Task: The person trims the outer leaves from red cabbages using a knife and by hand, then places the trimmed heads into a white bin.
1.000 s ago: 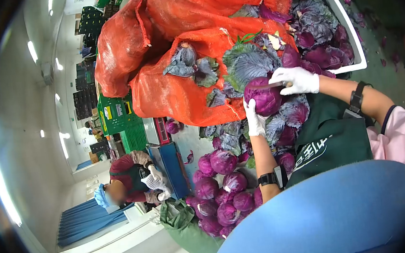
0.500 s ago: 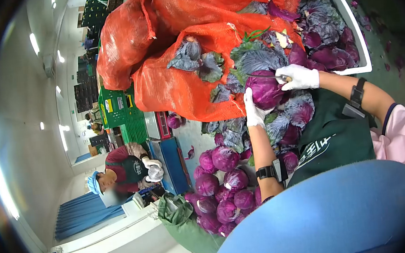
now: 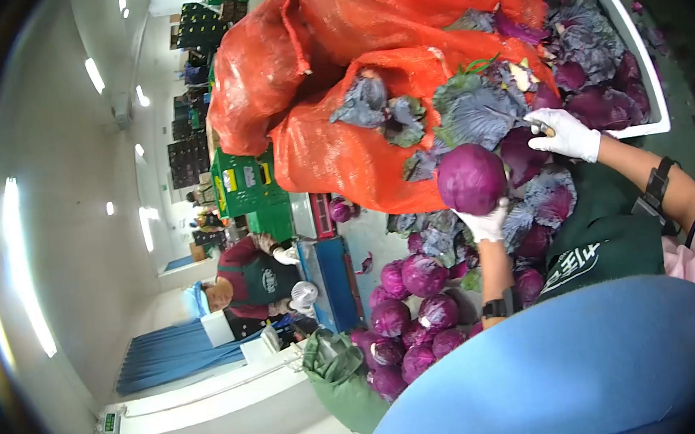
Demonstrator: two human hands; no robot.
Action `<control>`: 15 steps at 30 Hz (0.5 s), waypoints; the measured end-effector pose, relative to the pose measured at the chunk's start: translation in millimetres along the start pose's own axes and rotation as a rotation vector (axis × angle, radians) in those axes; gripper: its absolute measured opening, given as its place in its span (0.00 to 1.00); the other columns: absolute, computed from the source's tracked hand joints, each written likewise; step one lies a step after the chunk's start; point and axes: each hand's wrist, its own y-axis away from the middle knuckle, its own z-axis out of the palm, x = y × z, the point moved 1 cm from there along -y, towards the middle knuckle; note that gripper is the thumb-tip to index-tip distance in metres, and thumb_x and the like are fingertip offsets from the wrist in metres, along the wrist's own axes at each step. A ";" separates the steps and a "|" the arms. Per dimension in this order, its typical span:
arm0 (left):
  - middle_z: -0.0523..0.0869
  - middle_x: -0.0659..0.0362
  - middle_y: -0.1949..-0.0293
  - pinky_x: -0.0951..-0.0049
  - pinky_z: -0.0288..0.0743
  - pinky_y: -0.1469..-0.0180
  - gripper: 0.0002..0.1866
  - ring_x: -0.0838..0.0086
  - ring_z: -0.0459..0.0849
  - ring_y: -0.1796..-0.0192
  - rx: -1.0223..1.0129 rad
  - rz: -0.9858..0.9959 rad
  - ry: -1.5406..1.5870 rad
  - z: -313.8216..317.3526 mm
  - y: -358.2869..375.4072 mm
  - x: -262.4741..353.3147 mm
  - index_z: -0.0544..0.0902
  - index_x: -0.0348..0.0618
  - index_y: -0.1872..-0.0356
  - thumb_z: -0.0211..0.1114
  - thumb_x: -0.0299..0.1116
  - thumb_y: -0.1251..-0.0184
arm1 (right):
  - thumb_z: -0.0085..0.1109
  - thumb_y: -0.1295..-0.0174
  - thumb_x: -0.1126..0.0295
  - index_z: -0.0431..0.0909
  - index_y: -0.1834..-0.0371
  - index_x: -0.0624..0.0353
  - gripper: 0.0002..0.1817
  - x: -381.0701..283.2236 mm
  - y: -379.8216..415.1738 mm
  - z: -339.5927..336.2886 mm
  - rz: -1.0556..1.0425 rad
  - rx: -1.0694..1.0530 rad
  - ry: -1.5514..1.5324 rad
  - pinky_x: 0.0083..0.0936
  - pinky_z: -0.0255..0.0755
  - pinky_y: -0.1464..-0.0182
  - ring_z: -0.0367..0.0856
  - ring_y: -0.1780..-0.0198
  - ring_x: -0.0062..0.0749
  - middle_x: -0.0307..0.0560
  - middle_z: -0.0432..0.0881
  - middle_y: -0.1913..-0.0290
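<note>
Purple and glossy, a round cabbage head (image 3: 472,179) sits in the grip of the white-gloved left hand (image 3: 487,224) in the head view, the fingers clamped on its lower side in the frame. The white-gloved right hand (image 3: 568,134) is apart from the cabbage head, its fingers curled around a small knife with a metal blade (image 3: 538,124), most of which is hidden. A loose, dark purple leaf (image 3: 525,154) shows between the two hands. A broad blue-grey cabbage leaf (image 3: 480,115) lies just above the held head.

Farther above the left hand are orange-red mesh sacks (image 3: 358,147), with loose leaves on the nearest one. Above the right hand in the frame stands a white rectangular plastic crate (image 3: 630,40), filled with purple and grey-green leaves. Below and left of the left hand, a pile of round purple cabbages (image 3: 424,276) rests near a crumpled green bag (image 3: 350,404). A patch of grey tabletop (image 3: 373,233) shows between the pile and the sacks.

Well apart from both hands, at left, a co-worker in a blue cap and dark green apron (image 3: 267,280) has a gloved hand at a pale, rounded item (image 3: 304,292), beside a blue box (image 3: 328,280).
</note>
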 end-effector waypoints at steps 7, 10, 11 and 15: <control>0.72 0.45 0.27 0.72 0.81 0.77 0.35 0.47 0.78 0.36 -0.530 -0.006 0.498 -16.6 25.3 14.5 0.69 0.43 0.26 0.64 0.46 0.31 | 0.68 0.34 0.51 0.79 0.39 0.59 0.28 8.0 17.9 9.4 0.477 -0.371 -0.288 0.27 0.77 0.55 0.82 0.55 0.29 0.49 0.85 0.51; 0.73 0.45 0.28 0.73 0.82 0.73 0.35 0.49 0.79 0.36 -0.451 0.227 0.454 -24.6 46.3 54.4 0.69 0.42 0.26 0.65 0.43 0.32 | 0.60 0.30 0.67 0.79 0.48 0.63 0.13 4.5 23.7 2.5 0.531 -0.259 -0.298 0.21 0.69 0.78 0.72 0.81 0.19 0.39 0.78 0.71; 0.73 0.44 0.28 0.73 0.82 0.73 0.34 0.49 0.79 0.36 -0.443 0.245 0.490 -33.5 50.9 69.0 0.69 0.42 0.26 0.64 0.43 0.32 | 0.61 0.31 0.68 0.79 0.46 0.65 0.14 17.9 27.0 1.3 0.558 -0.274 -0.325 0.19 0.70 0.76 0.74 0.78 0.16 0.37 0.79 0.67; 0.75 0.43 0.30 0.73 0.80 0.76 0.32 0.51 0.82 0.40 -0.376 0.343 0.590 -59.3 72.9 108.7 0.70 0.43 0.27 0.63 0.40 0.30 | 0.59 0.31 0.73 0.79 0.49 0.65 0.11 49.5 40.3 4.2 0.604 -0.230 -0.364 0.18 0.69 0.77 0.72 0.79 0.15 0.36 0.78 0.69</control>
